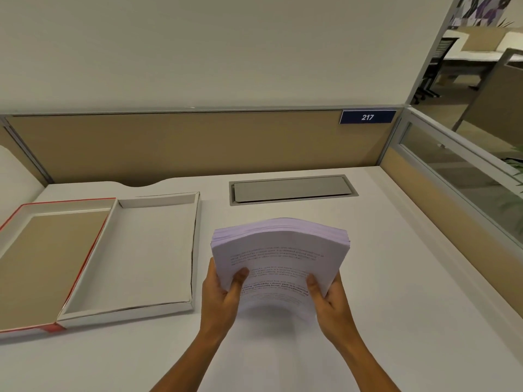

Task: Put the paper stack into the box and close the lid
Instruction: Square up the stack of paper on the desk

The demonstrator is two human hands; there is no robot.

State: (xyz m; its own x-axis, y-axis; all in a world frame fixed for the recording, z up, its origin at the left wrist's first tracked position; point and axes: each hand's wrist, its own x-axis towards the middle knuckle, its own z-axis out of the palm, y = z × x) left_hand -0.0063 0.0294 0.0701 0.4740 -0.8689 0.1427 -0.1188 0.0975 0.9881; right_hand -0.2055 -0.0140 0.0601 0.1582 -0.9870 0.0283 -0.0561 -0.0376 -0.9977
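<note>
An open lid (48, 258) and empty box (152, 250) lie at the left of a desk (396, 278). Beside them, a left hand (223, 290) and right hand (328, 295) grip a paper stack (280, 250) aloft. Held only at its near edge, the bowed stack could fan out and spill.

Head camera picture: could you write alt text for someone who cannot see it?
Two hands, left hand and right hand, hold a bowed paper stack of printed pages above a white desk. To the left sits an open box, its red-edged lid folded out flat beside it.
</note>
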